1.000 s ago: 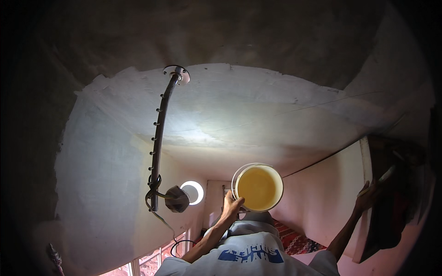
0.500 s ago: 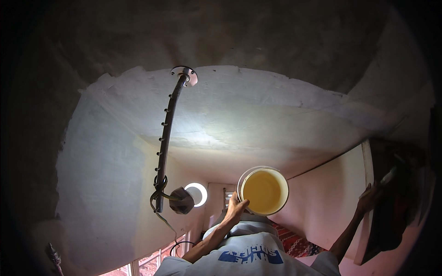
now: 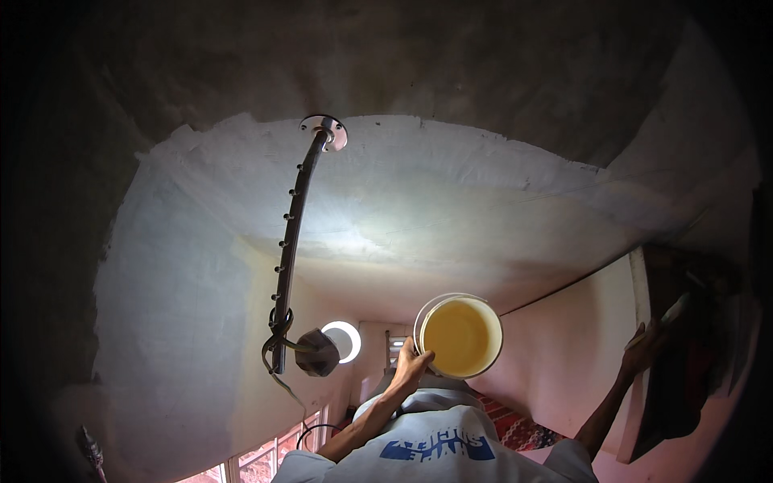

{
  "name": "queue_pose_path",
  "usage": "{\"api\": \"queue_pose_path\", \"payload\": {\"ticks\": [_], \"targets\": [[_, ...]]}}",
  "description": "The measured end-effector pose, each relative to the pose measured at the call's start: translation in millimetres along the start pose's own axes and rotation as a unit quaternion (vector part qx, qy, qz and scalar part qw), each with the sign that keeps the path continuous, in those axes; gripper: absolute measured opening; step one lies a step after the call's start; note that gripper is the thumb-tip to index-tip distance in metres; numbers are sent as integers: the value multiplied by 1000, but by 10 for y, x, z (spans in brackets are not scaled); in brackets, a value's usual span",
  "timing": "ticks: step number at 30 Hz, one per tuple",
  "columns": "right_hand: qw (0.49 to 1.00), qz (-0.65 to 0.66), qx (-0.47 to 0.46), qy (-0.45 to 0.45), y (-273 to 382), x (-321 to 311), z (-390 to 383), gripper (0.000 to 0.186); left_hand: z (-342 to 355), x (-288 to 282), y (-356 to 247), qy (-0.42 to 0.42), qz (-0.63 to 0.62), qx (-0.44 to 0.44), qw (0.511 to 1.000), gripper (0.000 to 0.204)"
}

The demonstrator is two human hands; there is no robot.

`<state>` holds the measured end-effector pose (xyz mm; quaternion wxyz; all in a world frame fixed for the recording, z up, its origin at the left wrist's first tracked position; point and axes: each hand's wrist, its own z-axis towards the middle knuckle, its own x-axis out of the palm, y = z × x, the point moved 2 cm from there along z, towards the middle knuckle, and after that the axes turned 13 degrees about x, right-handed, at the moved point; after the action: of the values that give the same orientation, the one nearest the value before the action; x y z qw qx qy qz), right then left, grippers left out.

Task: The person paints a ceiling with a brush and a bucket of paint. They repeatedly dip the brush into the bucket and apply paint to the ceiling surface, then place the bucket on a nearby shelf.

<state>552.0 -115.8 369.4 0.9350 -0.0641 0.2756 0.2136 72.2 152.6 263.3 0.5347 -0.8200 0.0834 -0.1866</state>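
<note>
My left hand [image 3: 412, 366] is closed on the rim of a pale round bucket [image 3: 502, 338], thumb lapping over the edge. The bucket tilts toward me and shows a yellowish inside; whether that is liquid or the bare bottom I cannot tell. A thin wire handle [image 3: 416, 310] stands up along its left side. Out to the right, my right hand [image 3: 640, 351] is closed in front of a dark recess. A pale, narrow tool [image 3: 675, 308] sticks up from its fingers; shadow hides its exact kind.
A dark rod [image 3: 295, 217] with small knobs hangs from a round metal ceiling plate [image 3: 324, 131], with cable and a dark faceted piece [image 3: 317, 352] at its lower end. Whitish coating [image 3: 435, 177] covers part of the ceiling. A pale-edged dark recess [image 3: 642, 298] stands right; a window [image 3: 258, 463] is below left.
My right hand and its pale tool have shifted slightly left and down. My left hand keeps hold of the bucket, almost unmoved.
</note>
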Motion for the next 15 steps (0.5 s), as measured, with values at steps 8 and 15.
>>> {"api": "queue_pose_path", "payload": {"ticks": [8, 15], "targets": [[998, -7, -52, -45, 78, -51, 33, 35, 58, -19, 116, -4, -12, 6, 1000, 32], [999, -15, -34, -28, 49, -16, 23, 34, 94, -30, 98, -3, -19, 5, 1000, 31]]}}
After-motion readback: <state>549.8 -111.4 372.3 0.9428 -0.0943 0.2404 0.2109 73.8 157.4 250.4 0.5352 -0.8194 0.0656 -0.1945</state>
